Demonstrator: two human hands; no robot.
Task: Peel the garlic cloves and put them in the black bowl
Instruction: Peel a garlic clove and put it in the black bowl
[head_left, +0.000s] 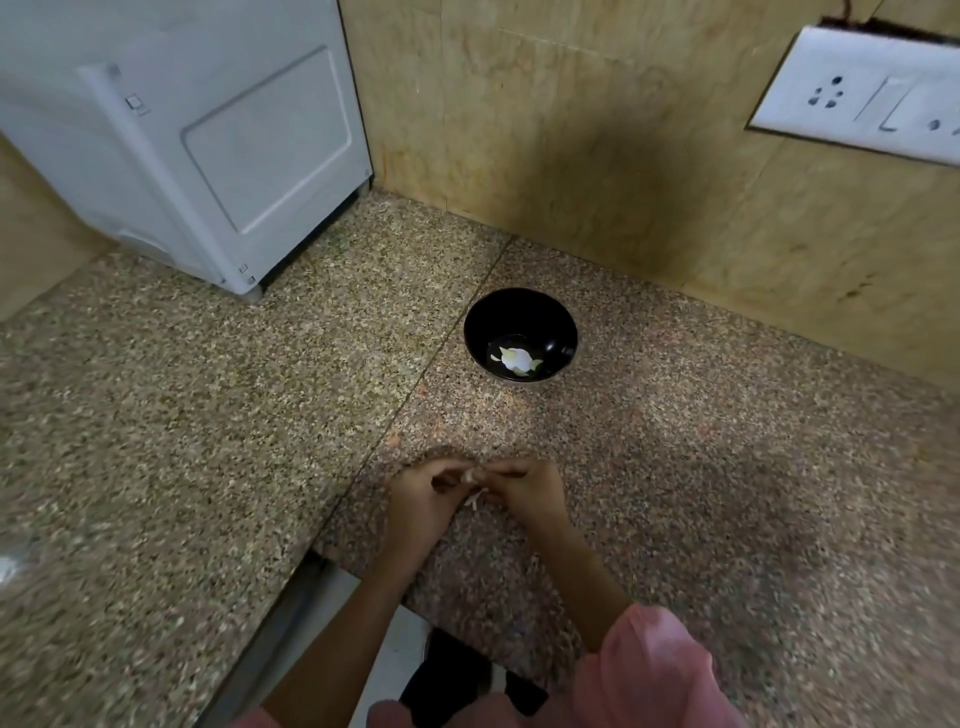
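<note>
Nearest you, your pink sleeves (660, 670) frame the bottom edge, and both forearms reach forward over the speckled granite counter (727, 493). Your left hand (418, 496) and right hand (524, 491) meet just above the counter, fingertips drawn together. Between them you pinch a garlic clove (471, 477), a small pale shape mostly hidden by your fingers; both hands curl around it. A wisp of white papery skin (474, 500) hangs just below the clove, between your two hands. How much of the clove is peeled is too small to tell.

Beyond your hands, a seam in the granite runs diagonally away from you, passing left of the black bowl (521, 312). The bowl stands upright on the counter, well apart from your hands and near the back wall. Inside it, on the bottom, lie pale peeled garlic cloves (514, 359), a small cluster touching one another; their count is hard to read, and the rest of the bowl's dark glossy interior shows only a small reflection.

Farther left, a white appliance (208, 130) stands on the counter against the corner. Behind the bowl rises the beige marble wall (571, 130), darkened by a shadow, and at the far right a white socket and switch plate (862, 98) is set into it.
</note>
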